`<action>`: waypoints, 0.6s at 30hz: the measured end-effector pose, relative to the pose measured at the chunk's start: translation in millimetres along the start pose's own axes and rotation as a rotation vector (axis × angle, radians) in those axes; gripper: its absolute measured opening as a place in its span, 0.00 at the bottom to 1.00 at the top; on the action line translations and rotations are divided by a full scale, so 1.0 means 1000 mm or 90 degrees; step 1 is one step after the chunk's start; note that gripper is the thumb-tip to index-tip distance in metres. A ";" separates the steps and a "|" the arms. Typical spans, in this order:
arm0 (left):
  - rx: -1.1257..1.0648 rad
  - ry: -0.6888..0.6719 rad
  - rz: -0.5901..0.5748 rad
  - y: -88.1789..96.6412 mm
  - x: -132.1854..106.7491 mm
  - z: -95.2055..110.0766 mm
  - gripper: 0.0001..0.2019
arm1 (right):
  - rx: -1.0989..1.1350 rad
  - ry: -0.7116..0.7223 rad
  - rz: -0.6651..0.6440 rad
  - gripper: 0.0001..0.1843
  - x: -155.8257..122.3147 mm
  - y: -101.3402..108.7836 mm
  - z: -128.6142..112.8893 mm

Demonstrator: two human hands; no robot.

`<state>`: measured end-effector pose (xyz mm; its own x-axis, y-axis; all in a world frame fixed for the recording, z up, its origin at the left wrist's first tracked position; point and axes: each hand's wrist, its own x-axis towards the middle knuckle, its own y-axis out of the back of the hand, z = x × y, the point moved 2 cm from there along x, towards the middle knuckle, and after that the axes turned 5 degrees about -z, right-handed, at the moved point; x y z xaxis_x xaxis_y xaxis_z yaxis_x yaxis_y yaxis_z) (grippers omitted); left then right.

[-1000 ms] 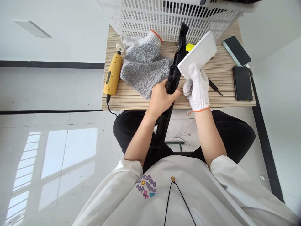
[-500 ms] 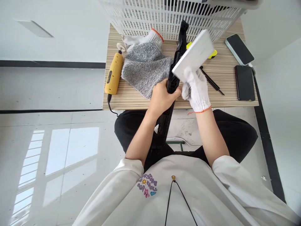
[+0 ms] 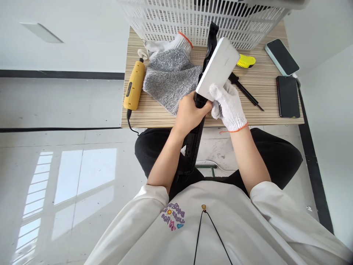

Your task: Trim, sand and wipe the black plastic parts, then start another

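My bare left hand [image 3: 189,110] is closed around a long black plastic part [image 3: 195,141], which slants from the basket side of the table down over my lap. In a white knit glove with an orange hem, my right hand [image 3: 228,105] grips the lower end of a white rectangular block [image 3: 219,68]. Thin dark marks show on the block's face. It stands over the upper length of the black part and hides some of it; whether the two touch I cannot tell. Left of the part lies a grey fluffy cloth [image 3: 172,79].
A yellow rotary tool [image 3: 134,86] with a white tip lies at the table's left. A white glove [image 3: 176,42] rests behind the cloth, before a white plastic basket [image 3: 165,22]. Rightward are a yellow brush [image 3: 246,61], a black slender tool [image 3: 246,92] and two phones [image 3: 287,96].
My right hand has swung the white block left, closer along the black part, uncovering more of the yellow brush and the slender tool. My left hand keeps its grip.
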<state>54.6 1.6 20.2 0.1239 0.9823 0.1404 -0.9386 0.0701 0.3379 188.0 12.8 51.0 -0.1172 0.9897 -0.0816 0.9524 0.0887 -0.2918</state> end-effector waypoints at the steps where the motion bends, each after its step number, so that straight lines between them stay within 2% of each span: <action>1: 0.002 0.007 0.001 0.000 0.000 0.001 0.14 | 0.003 0.001 0.015 0.26 0.000 0.000 -0.001; 4: -0.006 0.012 0.006 0.000 -0.001 0.004 0.14 | 0.003 0.002 0.060 0.26 -0.001 0.000 -0.004; 7: -0.018 0.005 0.010 0.000 -0.001 0.005 0.15 | -0.004 -0.012 0.020 0.26 -0.001 -0.001 -0.005; 10: -0.016 0.004 0.005 0.000 0.000 0.004 0.15 | 0.031 -0.001 0.054 0.25 -0.002 0.000 -0.006; 14: -0.022 0.008 0.003 0.000 0.000 0.004 0.14 | -0.010 -0.013 0.019 0.24 -0.003 -0.002 -0.005; 18: -0.041 0.009 -0.003 0.000 0.000 0.002 0.12 | -0.070 -0.003 0.084 0.26 0.000 0.003 -0.001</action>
<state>55.1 1.2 22.3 0.1245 0.9843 0.1253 -0.9570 0.0858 0.2773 190.9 13.4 51.4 0.0091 0.9932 -0.1164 0.9845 -0.0293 -0.1727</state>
